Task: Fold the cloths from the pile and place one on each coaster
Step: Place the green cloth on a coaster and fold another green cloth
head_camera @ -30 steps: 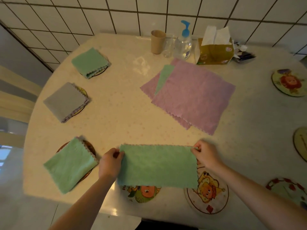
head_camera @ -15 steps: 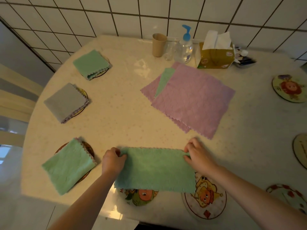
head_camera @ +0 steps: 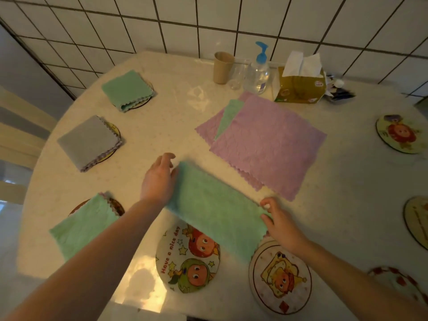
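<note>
Near the front edge of the desk (head_camera: pixel 162 126), a green cloth (head_camera: pixel 217 212), folded into a long strip, lies slanted from upper left to lower right. The left hand (head_camera: pixel 158 181) holds its far left end, fingers loosely curled around the edge. The right hand (head_camera: pixel 279 222) pinches the near right end between thumb and fingertips. The strip's lower edge overlaps two picture coasters: one reading "Have a nice day" (head_camera: pixel 187 260) and one with a yellow figure (head_camera: pixel 280 278).

Beyond the strip sits the pile (head_camera: pixel 266 142) of unfolded cloths, purple on top with a green corner showing between layers. Along the left side, three folded cloths each rest on a coaster: a green one (head_camera: pixel 127 90) farthest back, a grey one (head_camera: pixel 89 142) in the middle, and another green one (head_camera: pixel 81 225) nearest, partly hidden by the left forearm. Bare coasters lie along the right edge, among them one with a red figure (head_camera: pixel 399 134).

By the tiled wall stand a beige cup (head_camera: pixel 222 67), a pump bottle (head_camera: pixel 258 70) with a blue top, and a tissue box (head_camera: pixel 300 85).
</note>
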A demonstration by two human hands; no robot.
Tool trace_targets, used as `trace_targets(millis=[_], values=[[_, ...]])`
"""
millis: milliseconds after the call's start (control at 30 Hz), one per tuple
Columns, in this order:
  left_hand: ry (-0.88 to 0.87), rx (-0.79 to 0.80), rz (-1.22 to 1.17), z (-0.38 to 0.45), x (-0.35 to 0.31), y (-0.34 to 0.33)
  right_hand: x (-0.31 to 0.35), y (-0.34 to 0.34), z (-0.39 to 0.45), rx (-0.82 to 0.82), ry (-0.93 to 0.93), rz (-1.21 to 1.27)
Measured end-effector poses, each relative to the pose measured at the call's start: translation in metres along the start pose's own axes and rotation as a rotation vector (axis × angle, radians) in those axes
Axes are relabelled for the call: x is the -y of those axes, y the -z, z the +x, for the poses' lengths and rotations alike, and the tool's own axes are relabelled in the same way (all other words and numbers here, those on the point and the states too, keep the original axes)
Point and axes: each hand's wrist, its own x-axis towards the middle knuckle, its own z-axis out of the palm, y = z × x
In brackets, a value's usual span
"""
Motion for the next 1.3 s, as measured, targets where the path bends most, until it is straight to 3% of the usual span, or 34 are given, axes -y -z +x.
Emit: trace_targets(millis=[67, 167, 233, 300, 433, 667, 833, 933, 1067, 1167, 1300], values=[[-0.088, -0.095, 0.125, -0.002, -0.006, -0.004, -0.001, -0.005, -0.006, -0.159, 0.013, -0.255], [-0.294, -0.012, 0.201, -0.041, -0.006, -0.02, 0.0, -0.014, -0.019, -0.382, 0.263, -0.653], [-0.528, 0.159, 0.261, -0.081, 0.002, -0.037, 0.003, -0.029, -0.035, -0.372, 0.493, -0.722], [-0.687, 0.317, 0.365, -0.112, 0.016, -0.053, 0.003, -0.049, -0.051, -0.238, 0.699, -0.78], [-0.509, 0.422, 0.471, -0.127, 0.039, -0.061, -0.007, -0.071, -0.066, -0.052, 0.71, -0.845], [-0.153, 0.442, 0.438, -0.086, 0.066, -0.029, -0.015, -0.083, -0.071, -0.037, 0.593, -0.884], [-0.073, 0.455, 0.469, -0.09, 0.046, -0.03, 0.004, -0.083, -0.071, -0.042, 0.54, -0.88], [-0.168, 0.386, 0.386, -0.105, 0.024, -0.045, 0.007, -0.081, -0.065, -0.015, 0.529, -0.886], [-0.598, 0.39, 0.406, -0.136, 0.001, -0.069, 0.013, -0.071, -0.061, -0.013, 0.563, -0.852], [-0.556, 0.444, 0.337, -0.145, -0.011, -0.077, 0.019, -0.057, -0.063, -0.038, 0.583, -0.751], [-0.508, 0.363, 0.237, -0.142, -0.024, -0.077, 0.032, -0.044, -0.079, -0.058, 0.663, -0.686]])
